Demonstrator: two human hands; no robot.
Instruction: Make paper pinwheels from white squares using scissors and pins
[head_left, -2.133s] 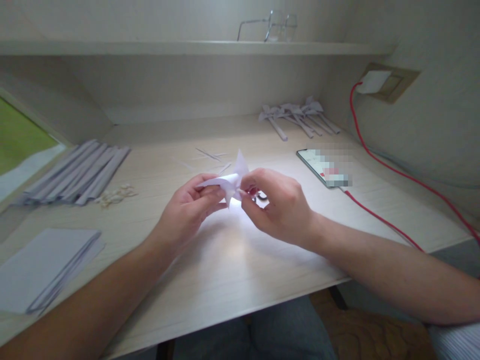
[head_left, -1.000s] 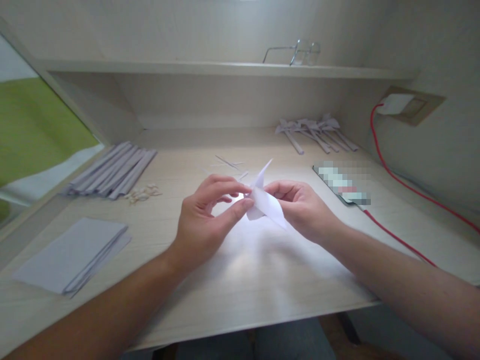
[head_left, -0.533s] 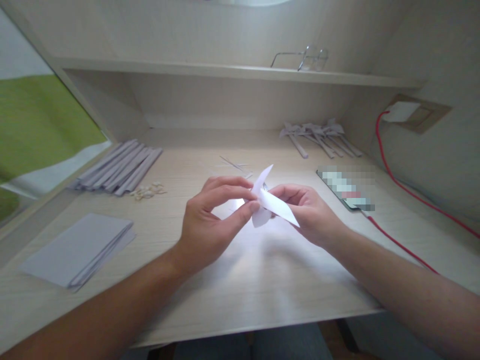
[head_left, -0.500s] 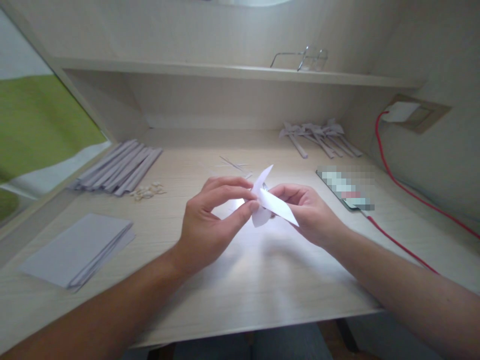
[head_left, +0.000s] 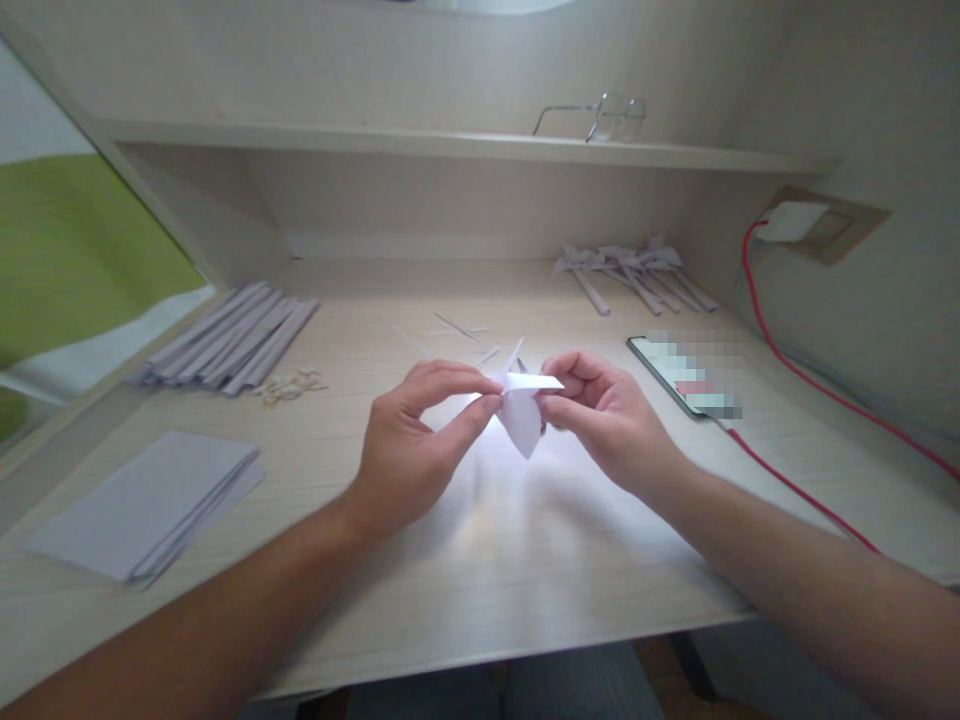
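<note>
A white paper pinwheel (head_left: 523,418) with folded, pointed blades is held in the air above the desk. My left hand (head_left: 416,445) pinches it near its middle between thumb and fingertips. My right hand (head_left: 600,415) is closed at the pinwheel's right side, its thumb and curled fingers by the end of one blade. A small dark, metallic-looking bit shows behind the paper near my right fingers; its kind is hidden. Below the pinwheel the desk (head_left: 480,590) is brightly lit.
Rolled paper sticks (head_left: 229,335) lie at left, beside a small pile of pale bits (head_left: 292,386) and stacked paper sheets (head_left: 150,505). Thin sticks (head_left: 457,327) lie behind my hands. Pinwheels on sticks (head_left: 637,272), a phone (head_left: 667,372) and a red cable (head_left: 795,485) are at right.
The pinwheel has turned, so one blade points right and another hangs down. My right hand has shifted slightly and its fingers have curled in beside the blade. My left hand keeps its pinch.
</note>
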